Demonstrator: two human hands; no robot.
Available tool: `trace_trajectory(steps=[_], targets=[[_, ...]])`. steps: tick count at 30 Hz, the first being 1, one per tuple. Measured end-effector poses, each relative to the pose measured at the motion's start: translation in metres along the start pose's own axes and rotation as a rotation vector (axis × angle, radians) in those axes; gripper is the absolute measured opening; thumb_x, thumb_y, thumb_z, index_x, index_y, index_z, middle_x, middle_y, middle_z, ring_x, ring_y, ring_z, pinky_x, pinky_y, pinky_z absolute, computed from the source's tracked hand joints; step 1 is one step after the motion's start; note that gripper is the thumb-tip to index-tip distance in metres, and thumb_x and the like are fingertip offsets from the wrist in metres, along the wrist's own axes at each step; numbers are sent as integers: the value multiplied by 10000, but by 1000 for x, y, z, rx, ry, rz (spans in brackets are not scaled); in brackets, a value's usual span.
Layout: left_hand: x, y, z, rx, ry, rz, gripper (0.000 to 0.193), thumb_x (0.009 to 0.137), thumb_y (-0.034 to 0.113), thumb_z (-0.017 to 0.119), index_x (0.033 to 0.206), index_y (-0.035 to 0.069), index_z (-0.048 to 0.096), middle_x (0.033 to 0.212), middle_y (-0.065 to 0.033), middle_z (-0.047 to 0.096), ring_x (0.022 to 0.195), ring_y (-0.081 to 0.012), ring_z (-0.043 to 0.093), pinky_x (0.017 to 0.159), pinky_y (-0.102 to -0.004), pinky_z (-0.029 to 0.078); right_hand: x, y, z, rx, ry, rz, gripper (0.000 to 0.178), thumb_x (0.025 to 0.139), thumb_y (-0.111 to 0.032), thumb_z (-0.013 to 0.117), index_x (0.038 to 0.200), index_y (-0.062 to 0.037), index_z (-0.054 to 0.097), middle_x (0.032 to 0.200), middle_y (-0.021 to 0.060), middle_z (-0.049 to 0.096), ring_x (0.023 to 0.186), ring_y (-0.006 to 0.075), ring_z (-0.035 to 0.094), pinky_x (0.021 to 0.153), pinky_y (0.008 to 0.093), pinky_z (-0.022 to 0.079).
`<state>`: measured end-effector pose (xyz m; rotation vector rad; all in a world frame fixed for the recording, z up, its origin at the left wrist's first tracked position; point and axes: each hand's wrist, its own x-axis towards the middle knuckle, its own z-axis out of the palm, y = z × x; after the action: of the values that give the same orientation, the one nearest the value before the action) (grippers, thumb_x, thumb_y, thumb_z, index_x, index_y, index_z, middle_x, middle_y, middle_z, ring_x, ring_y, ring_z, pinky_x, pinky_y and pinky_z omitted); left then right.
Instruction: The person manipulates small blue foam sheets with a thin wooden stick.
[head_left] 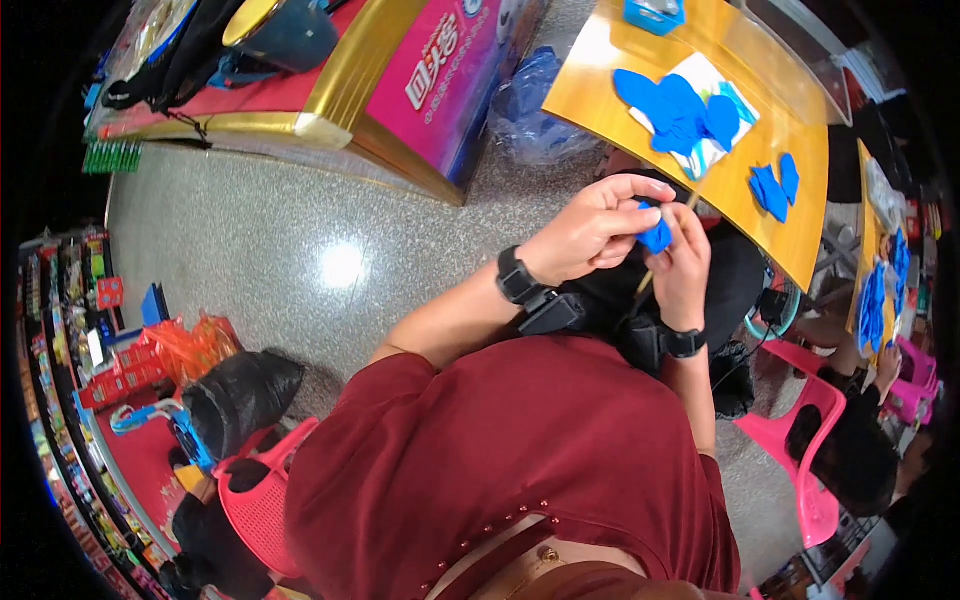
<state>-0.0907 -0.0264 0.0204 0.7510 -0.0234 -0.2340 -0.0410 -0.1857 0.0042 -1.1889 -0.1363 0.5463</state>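
Observation:
In front of my chest, beside the near edge of the wooden table [735, 215], both hands are raised and close together. My left hand [600, 225] pinches a small bright-blue piece [655, 236] that looks like soft fabric. The fingers of my right hand [683, 265] are closed on the same piece from the other side. A thin pale stick [645, 282] shows below the right fingers; whether they grip it is hard to tell. On the tabletop, more blue pieces [680, 112] lie over a white and blue sheet [705, 75], with a smaller blue pair [770, 192] nearer the edge.
A light-blue basket [655, 15] stands at the table's far end. Left of the table are a clear plastic bag [540, 110] and a gold-edged pink counter [345, 130]. Pink chairs [810, 430] and another person [850, 440] are at the right.

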Motion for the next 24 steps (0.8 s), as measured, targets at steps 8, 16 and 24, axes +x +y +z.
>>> trace_trajectory(steps=[8,16,24], targets=[[17,-22,-12,-294,62,-153,219,972,118,510,1181,56,536,677,17,523,384,-25,353,334,-179,278,-18,-3,-26,75,-70,-11,345,911,-183,596,1195,-41,459,985,36,521,629,53,420,535,192,317],[16,-14,-19,-313,87,-152,211,985,130,486,1175,47,526,696,12,513,404,-23,368,345,-177,284,-17,6,-23,-317,56,-102,268,906,-109,625,1137,-1,542,902,-1,529,645,39,435,529,180,312],[12,-8,-27,-409,54,-127,230,946,156,589,1151,61,545,711,18,516,417,-15,367,353,-165,274,-7,-3,-11,-509,85,-237,159,923,-84,599,1046,11,629,962,9,558,640,27,422,529,176,309]])
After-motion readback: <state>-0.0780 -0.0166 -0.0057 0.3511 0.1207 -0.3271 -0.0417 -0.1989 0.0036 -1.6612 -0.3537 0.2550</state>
